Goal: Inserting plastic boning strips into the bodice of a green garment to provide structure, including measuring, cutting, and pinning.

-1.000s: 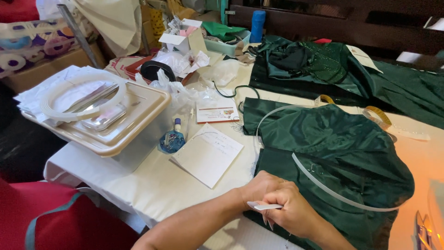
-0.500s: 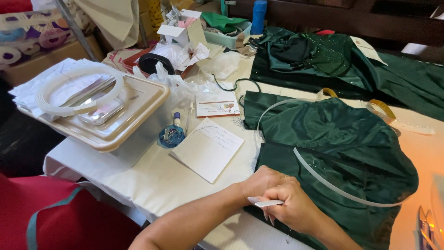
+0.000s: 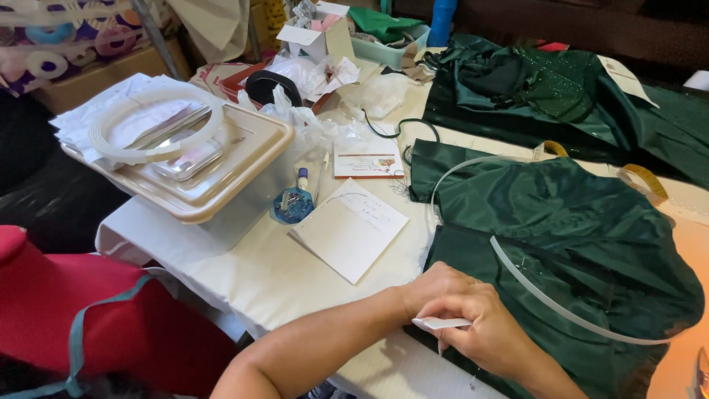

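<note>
Two hands sit low in the frame — my left hand and right hand pinch a white strip at the green fabric edge. I think I'm fixing the strip on — next needs small, careful moves.

The two hands meet at the near table edge, pinching the end of a flat strip on the garment. The strip runs away rightward over the cloth. Left of the grip lies a paper sheet; beyond that, a small pin case, probably, beside the lidded bin. A coiled band rests on the bin's lid.
</note>
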